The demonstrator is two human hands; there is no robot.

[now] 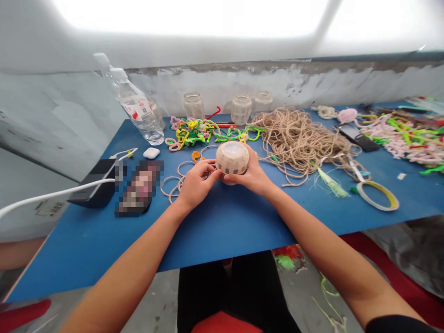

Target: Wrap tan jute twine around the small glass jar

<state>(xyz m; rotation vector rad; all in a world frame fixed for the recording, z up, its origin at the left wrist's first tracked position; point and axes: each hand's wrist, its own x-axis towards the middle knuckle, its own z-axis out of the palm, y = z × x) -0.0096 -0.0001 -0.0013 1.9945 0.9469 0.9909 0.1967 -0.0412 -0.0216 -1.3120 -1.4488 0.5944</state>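
Observation:
Just above the blue table [225, 231], a glass jar [232, 159] covered with beige tape is tilted with its round base up and toward me. My right hand [255, 173] wraps around its right side, thumb across the front. At its lower left, my left hand [201, 180] is closed, thumb and fingers pinched at a strand of twine [170, 187]. Loops of that twine lie on the table left of this hand. The jar's mouth is hidden underneath. Behind the right hand spreads a large tangled heap of twine [301, 138].
Taped jars [241, 110] stand along the wall behind colourful pipe cleaners [192, 134]. Left are two plastic bottles [140, 111], an earbud case [151, 153], a blurred phone [138, 189] and a black device [92, 185] with a white cable. Right lies a tape roll [378, 195].

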